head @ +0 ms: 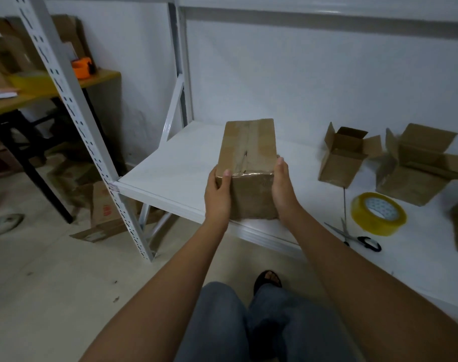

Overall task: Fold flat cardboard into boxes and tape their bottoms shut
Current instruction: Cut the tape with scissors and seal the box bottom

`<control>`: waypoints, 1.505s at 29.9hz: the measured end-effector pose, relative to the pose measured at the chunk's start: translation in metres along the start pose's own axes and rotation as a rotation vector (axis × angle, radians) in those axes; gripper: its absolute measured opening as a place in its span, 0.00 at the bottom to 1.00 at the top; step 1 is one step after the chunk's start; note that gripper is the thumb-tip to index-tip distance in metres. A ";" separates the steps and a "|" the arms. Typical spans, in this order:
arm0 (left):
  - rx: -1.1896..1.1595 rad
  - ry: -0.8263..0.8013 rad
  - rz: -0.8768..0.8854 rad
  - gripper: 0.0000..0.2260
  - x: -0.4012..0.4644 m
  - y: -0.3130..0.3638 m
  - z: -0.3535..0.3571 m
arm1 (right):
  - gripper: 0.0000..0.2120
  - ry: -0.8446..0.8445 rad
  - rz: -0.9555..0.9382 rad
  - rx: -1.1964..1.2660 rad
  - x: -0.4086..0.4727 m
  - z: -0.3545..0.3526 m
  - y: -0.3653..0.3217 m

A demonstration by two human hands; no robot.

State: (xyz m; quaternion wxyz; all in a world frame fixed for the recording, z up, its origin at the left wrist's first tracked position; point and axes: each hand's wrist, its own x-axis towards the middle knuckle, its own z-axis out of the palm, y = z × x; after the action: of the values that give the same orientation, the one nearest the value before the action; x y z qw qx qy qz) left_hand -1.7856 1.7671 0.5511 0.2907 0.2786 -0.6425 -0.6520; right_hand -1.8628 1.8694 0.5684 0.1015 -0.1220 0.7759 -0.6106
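Nearest to you are your own legs in grey trousers (222, 322), with one sandalled foot (268, 279) on the pale floor (53, 296). Your two bare forearms reach forward over the near edge of the white shelf (170, 165).

Your left hand (217, 197) grips the left side of the taped box (248, 165), thumb curled over the near top edge, the other fingers hidden behind the cardboard. Your right hand (282, 189) presses flat against the right side, fingers straight and held together with the tips at the top edge. The box sits between your palms above the front part of the shelf; you cannot tell whether it rests on the board or is lifted clear. Its upward face shows flaps closed along a centre seam with glossy tape over them.

To the right on the shelf lie the scissors (353, 236), blades apart, and just beyond them a roll of clear yellowish tape (379, 214). Farther right and back are two open boxes (342, 163) (415, 173), flaps up, lying tilted near each other.

Far left, past the white perforated upright (73, 113), a wooden desk (100, 77) carries an orange tape dispenser (83, 67). Flat cardboard (102, 207) lies on the floor beneath.
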 end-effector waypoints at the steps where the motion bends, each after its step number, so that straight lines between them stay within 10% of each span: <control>1: -0.067 -0.030 -0.007 0.22 -0.004 0.003 0.002 | 0.36 0.006 -0.062 -0.034 -0.007 -0.009 -0.011; 7: -0.277 -0.323 -0.033 0.19 -0.028 0.017 0.019 | 0.25 -0.053 -0.377 -0.288 -0.026 -0.062 -0.065; 16: 0.104 -0.169 -0.011 0.18 -0.021 -0.006 -0.008 | 0.24 -0.378 -0.419 -1.027 -0.032 -0.045 0.027; 25: 1.163 -0.379 0.450 0.24 -0.010 -0.006 -0.002 | 0.27 -0.072 -0.503 -0.998 -0.033 -0.058 0.036; 29: 1.026 -0.285 0.411 0.23 -0.013 -0.004 -0.014 | 0.29 0.124 -0.499 -0.813 -0.041 -0.061 0.034; 33: 0.730 -0.276 0.204 0.24 -0.011 -0.008 -0.047 | 0.33 -0.133 -0.309 -0.529 -0.044 -0.046 0.034; 45: 0.290 -0.349 -0.117 0.23 -0.053 -0.032 -0.051 | 0.28 -0.294 -0.427 -0.903 -0.034 -0.019 0.014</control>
State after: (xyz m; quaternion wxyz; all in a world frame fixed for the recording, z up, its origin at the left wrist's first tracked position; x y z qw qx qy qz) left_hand -1.7128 1.7715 0.5171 0.0940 0.2373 -0.7528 -0.6068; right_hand -1.8374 1.9004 0.5598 0.0201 -0.3936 0.8974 -0.1985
